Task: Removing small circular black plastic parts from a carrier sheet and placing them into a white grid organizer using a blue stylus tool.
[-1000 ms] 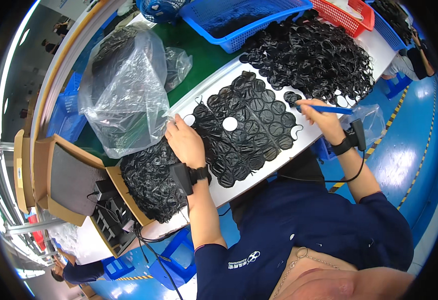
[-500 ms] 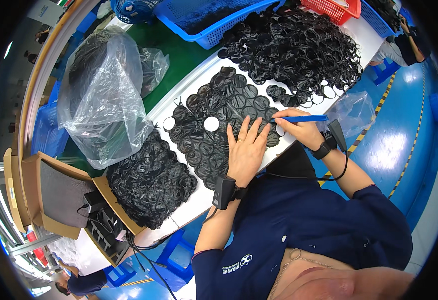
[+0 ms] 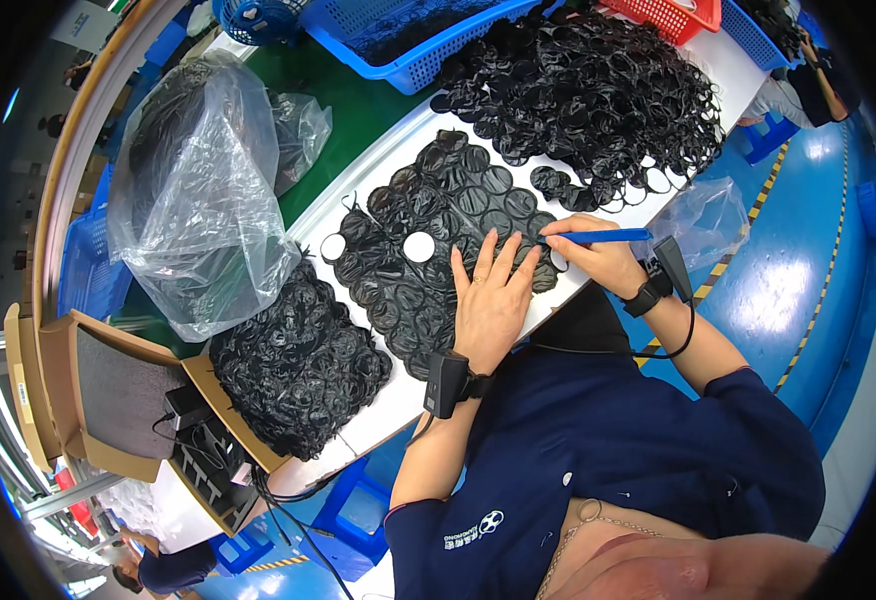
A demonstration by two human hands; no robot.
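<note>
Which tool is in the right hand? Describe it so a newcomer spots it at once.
Find the long white table strewn with black rings, then the flat sheet of laid-out rings at its middle. At that sheet's right edge the right hand pinches a slim blue stick tool, lying level. It is the only blue, straight thing among the round black rings; the left hand lies flat beside it.

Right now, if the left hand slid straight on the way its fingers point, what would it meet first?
The left hand lies flat on the spread of flat black rings, fingers pointing up the table. Going straight on, it would likely cross more of those rings, then reach the big loose pile of black rings. Depth is uncertain.
</note>
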